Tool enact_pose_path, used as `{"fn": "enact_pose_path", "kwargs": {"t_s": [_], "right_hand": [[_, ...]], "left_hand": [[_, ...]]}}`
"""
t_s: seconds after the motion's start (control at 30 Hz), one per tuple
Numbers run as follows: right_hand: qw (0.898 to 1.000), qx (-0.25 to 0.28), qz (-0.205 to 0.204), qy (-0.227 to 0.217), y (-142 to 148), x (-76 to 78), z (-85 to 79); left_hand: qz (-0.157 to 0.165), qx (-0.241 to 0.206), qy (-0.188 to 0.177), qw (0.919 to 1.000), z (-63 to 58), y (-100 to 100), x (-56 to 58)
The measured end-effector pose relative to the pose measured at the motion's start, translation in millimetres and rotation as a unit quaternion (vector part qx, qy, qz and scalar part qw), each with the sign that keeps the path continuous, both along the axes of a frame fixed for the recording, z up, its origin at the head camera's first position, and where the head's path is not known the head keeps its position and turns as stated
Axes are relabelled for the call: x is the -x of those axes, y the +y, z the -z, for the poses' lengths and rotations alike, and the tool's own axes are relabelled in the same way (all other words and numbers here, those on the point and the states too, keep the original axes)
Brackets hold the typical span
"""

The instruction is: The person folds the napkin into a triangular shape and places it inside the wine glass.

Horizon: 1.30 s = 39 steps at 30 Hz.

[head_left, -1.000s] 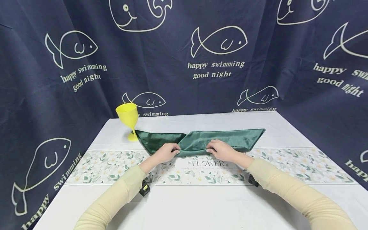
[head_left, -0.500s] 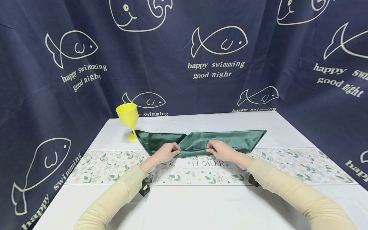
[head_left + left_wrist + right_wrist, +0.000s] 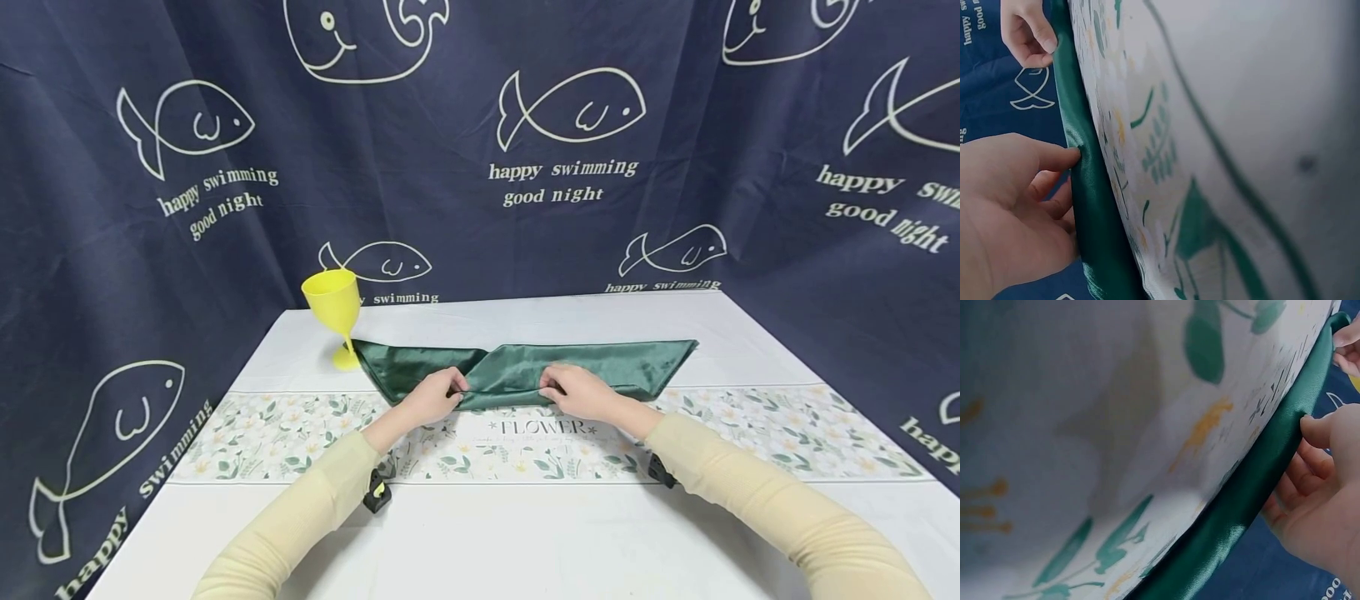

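Note:
A dark green satin cloth (image 3: 570, 367), folded into a long band with slanting ends, lies across the middle of the table. Its near edge is rolled or folded over. My left hand (image 3: 431, 398) pinches that edge left of the middle, and my right hand (image 3: 581, 392) pinches it farther right. In the left wrist view, the left thumb presses the green edge (image 3: 1094, 206) while the other fingers are partly behind it. The right wrist view has the right thumb on the green roll (image 3: 1260, 462), its fingers curled under.
A yellow goblet (image 3: 333, 304) stands by the cloth's far left corner, its base close to the fabric. The white tablecloth (image 3: 510, 533) carries a floral band (image 3: 300, 433). Behind the table hangs a dark blue fish-print curtain (image 3: 420, 167).
The cloth's right end has shifted slightly to the right. My left hand has moved slightly up and left along the edge; the right hand has barely moved.

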State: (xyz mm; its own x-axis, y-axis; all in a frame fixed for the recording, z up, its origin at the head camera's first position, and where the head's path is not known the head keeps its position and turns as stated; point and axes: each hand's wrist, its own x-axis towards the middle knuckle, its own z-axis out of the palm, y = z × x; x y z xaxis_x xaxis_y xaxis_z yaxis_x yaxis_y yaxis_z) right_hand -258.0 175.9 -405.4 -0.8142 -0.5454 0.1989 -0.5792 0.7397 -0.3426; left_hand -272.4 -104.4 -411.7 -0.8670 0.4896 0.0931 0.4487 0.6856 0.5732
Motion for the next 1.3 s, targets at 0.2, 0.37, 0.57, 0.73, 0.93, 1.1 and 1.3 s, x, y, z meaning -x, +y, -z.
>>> {"fn": "enact_pose_path", "kwargs": {"t_s": [0.2,0.37,0.57,0.73,0.93,1.1,1.3], "right_hand": [[1.000,0.004,-0.015,0.013,1.9,2.3,1.8],[0.999,-0.006,-0.020,0.036,3.1,3.9,3.0],[0.999,-0.011,-0.014,0.029,4.3,3.8,3.0],[1.000,-0.011,-0.009,0.028,4.3,3.2,2.6],[1.000,-0.008,-0.006,0.014,4.6,3.9,2.9],[1.000,-0.026,-0.007,0.006,5.2,5.5,2.3],[0.999,-0.032,-0.011,0.009,11.4,5.6,-1.2]], "left_hand": [[-0.003,0.002,-0.005,1.0000,1.3,-0.7,1.5],[-0.009,0.010,0.003,0.9999,0.4,0.8,1.6],[-0.005,0.023,0.023,0.9995,-0.2,0.7,1.2],[-0.002,0.037,0.026,0.9990,-0.3,-0.9,0.5],[0.007,0.062,0.023,0.9978,-1.7,-2.7,-1.4],[0.012,0.079,0.029,0.9963,-2.7,-4.5,-2.7],[0.015,0.083,0.038,0.9957,-4.8,2.8,-1.4]]}}
